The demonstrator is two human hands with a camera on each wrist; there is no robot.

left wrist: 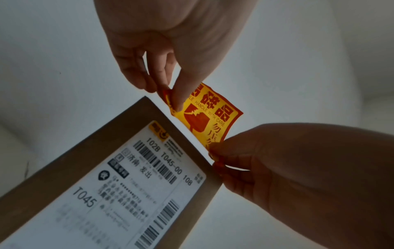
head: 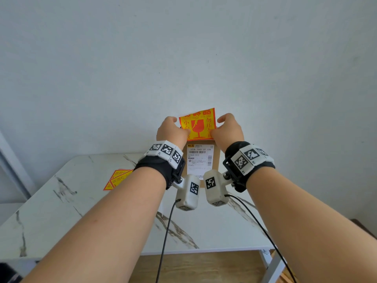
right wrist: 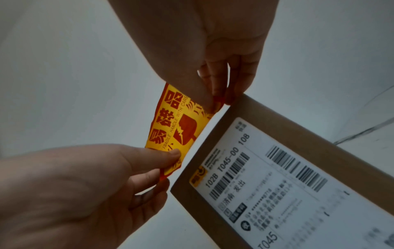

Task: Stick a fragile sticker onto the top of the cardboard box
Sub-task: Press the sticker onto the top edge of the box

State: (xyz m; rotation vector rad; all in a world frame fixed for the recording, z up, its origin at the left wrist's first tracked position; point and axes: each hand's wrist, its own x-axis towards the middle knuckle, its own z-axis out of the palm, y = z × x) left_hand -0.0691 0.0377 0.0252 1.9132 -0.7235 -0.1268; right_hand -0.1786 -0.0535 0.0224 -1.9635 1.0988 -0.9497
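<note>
A yellow and red fragile sticker (head: 197, 124) hangs in the air, stretched between both hands just above the far edge of the cardboard box (head: 216, 159). My left hand (head: 181, 129) pinches its left edge, and my right hand (head: 218, 128) pinches its right edge. The box lies flat on the table, and a white shipping label covers most of its top. In the left wrist view the left hand (left wrist: 173, 99) holds the sticker (left wrist: 213, 116) near the box corner (left wrist: 127, 121). In the right wrist view the right hand (right wrist: 215, 102) grips the sticker (right wrist: 170, 128) beside the box (right wrist: 266, 114).
More yellow fragile stickers (head: 118, 178) lie on the marble table (head: 81, 211), left of the box. A white wall stands right behind the box. The table's front edge and a white leg (head: 265, 260) show over a wooden floor.
</note>
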